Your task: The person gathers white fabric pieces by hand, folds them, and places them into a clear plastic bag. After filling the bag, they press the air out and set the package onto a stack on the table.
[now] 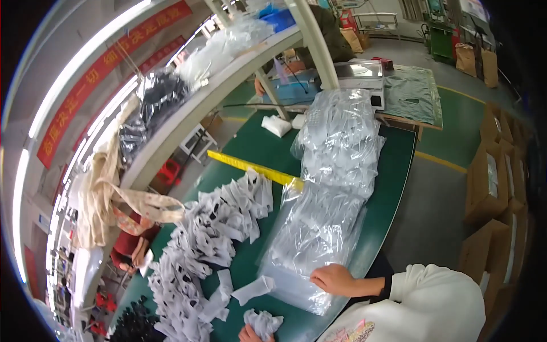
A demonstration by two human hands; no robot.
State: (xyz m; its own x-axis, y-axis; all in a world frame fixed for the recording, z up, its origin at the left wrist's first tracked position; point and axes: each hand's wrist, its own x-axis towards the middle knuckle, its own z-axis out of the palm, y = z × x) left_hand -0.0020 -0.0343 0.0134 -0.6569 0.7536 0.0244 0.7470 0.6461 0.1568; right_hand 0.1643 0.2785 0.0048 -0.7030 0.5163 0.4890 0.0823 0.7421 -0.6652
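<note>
My right hand point(335, 279) lies on the near end of a stack of clear plastic bags point(319, 228), with its fingers curled on the top bag. At the bottom edge, my left hand point(249, 334) grips a crumpled white cloth piece point(263, 322). Another folded white piece point(252, 288) lies just beyond it on the green table point(393, 171). A long heap of similar white folded pieces point(211, 228) runs along the left of the bags.
A yellow ruler point(256, 168) lies across the table beyond the heap. A second pile of clear bags point(342, 137) sits farther away. Overhead is a white shelf point(188, 114) with bagged goods. A person in red point(128, 245) sits at left. Cardboard boxes point(490, 188) line the right.
</note>
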